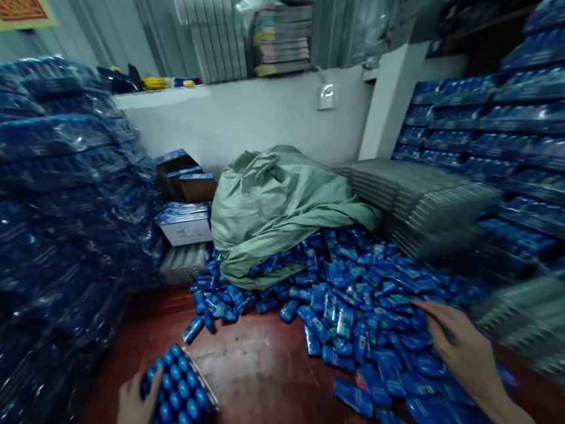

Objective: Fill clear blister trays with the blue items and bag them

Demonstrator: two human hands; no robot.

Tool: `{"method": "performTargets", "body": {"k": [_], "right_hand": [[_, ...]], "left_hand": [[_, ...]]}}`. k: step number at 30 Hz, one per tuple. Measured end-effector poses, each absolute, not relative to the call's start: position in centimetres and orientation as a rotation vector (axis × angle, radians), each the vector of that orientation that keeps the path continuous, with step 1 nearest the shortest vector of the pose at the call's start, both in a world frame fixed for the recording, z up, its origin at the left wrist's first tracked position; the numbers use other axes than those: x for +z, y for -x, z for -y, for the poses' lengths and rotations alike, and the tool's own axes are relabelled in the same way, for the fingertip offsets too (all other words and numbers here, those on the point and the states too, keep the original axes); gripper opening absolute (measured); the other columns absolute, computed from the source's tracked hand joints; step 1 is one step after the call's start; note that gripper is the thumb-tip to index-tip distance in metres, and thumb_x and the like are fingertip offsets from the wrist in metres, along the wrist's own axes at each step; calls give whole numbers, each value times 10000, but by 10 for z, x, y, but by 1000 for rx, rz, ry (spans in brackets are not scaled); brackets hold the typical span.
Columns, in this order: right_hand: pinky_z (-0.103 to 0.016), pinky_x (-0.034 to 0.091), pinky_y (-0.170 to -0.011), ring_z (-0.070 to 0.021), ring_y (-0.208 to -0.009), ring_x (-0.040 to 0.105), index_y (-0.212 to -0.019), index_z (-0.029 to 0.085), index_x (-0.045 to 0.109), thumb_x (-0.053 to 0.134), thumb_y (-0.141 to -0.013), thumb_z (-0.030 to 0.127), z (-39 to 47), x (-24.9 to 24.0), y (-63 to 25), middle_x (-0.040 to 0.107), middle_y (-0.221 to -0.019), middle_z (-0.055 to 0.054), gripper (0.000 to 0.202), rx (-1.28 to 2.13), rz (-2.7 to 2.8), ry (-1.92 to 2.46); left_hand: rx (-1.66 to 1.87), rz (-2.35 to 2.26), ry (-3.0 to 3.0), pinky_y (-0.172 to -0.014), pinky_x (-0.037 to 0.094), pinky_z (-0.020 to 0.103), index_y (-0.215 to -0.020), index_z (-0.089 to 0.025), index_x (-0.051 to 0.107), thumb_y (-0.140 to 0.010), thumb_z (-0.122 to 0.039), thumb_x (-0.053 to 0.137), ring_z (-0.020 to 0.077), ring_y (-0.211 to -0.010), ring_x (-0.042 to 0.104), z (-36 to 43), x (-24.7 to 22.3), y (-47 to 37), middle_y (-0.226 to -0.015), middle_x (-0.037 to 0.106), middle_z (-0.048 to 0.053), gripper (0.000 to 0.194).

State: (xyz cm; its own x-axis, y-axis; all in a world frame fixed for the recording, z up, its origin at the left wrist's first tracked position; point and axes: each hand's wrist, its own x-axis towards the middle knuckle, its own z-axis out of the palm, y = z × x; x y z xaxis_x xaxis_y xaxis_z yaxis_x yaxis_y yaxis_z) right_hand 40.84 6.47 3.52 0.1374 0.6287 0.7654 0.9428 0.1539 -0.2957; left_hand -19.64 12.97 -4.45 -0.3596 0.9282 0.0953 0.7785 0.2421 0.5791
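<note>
- The left hand point(132, 413) grips the near side of a clear tray point(177, 399), fingers wrapped round its edge, tilting it toward the camera on the dark red floor point(258, 386).
- The tray is packed with small blue packets standing on end in tight rows; every slot that shows looks filled, so by my reading this tray is full or very nearly so. Its far corner is too blurred to be sure.
- The right hand point(465, 348) lies flat with fingers spread over the heap of loose blue packets point(360, 304), fingertips touching the top ones. It pinches nothing that I can make out; motion blur hides whether a packet sits under the palm.
- The loose heap spreads wide across the floor, from near the tray to the right wall, and runs up to a green sack point(272, 206) slumped behind it. A great deal remains unpacked.
- Stacks of empty clear trays point(420, 206) lie beside the sack at right, more of them blurred at the near right.
- Finished work is plentiful: wrapped blue bundles point(38, 194) stand high at left, and filled rows point(517, 132) line the right side.
- Open cardboard boxes point(185, 194) sit behind the heap against the white wall point(254, 119).
- Judged from this, many trays are done, one is in hand, and the floor heap is large.
</note>
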Motion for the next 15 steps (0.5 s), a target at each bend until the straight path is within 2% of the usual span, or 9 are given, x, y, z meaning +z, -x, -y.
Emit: {"method": "performTargets", "body": {"k": [3,5,6,8,10,11,13,15], "right_hand": [[-330,491,-824,-186,-887,621,-1016,233,638,425,-873,296,-88,39,-364,656,-955,-42,264,-279,1575,1483],[-333,497,-828,-185,-921,622,-1042,246,635,414,-878,284,-102,40,-335,657,-991,-39,278,-153,1625,1445],[-336,500,-830,-186,-935,622,-1057,256,635,412,-878,278,-107,40,-323,658,-1008,-36,286,-110,1677,1422],[-342,507,-827,-189,-953,624,-1087,280,632,424,-871,270,-114,38,-307,660,-1036,-28,300,-69,1806,1374],[-340,518,-815,-194,-950,631,-1103,297,630,451,-856,268,-117,34,-305,665,-1046,-22,306,-86,1877,1339],[-335,524,-806,-194,-946,636,-1106,303,630,461,-851,269,-116,31,-308,668,-1045,-18,308,-100,1882,1327],[-318,539,-783,-193,-929,648,-1111,317,628,468,-844,272,-111,24,-319,678,-1030,-6,314,-105,1859,1319],[-303,551,-763,-195,-907,660,-1101,338,633,476,-832,285,-104,16,-330,687,-1011,11,315,-57,1829,1330]], "left_hand": [[922,-2151,-1523,-990,404,457,-1009,-192,599,-682,-629,402,316,-1088,527,-104,-50,132,-1035,560,113,580],[970,-2072,-1516,-1001,399,437,-1086,-183,567,-740,-597,410,299,-1121,523,-100,-48,83,-1104,541,129,563],[983,-2034,-1515,-1008,386,447,-1173,-166,518,-768,-575,413,300,-1160,499,-103,-44,60,-1173,519,149,585],[999,-2051,-1562,-1043,300,524,-1301,-178,412,-813,-530,409,322,-1297,349,-121,-30,27,-1340,407,172,602],[1089,-2019,-1734,-1066,226,552,-1346,-213,356,-839,-475,422,318,-1363,213,-156,-3,13,-1432,301,153,575],[1167,-1946,-1870,-1079,224,522,-1350,-222,350,-851,-444,429,295,-1368,206,-180,16,13,-1446,282,140,552],[1337,-1756,-2140,-1087,262,442,-1346,-205,354,-872,-370,421,248,-1350,256,-239,63,22,-1444,279,137,507],[1428,-1732,-2340,-1074,289,424,-1338,-158,365,-870,-270,409,243,-1321,302,-305,117,34,-1407,331,159,483]]}}
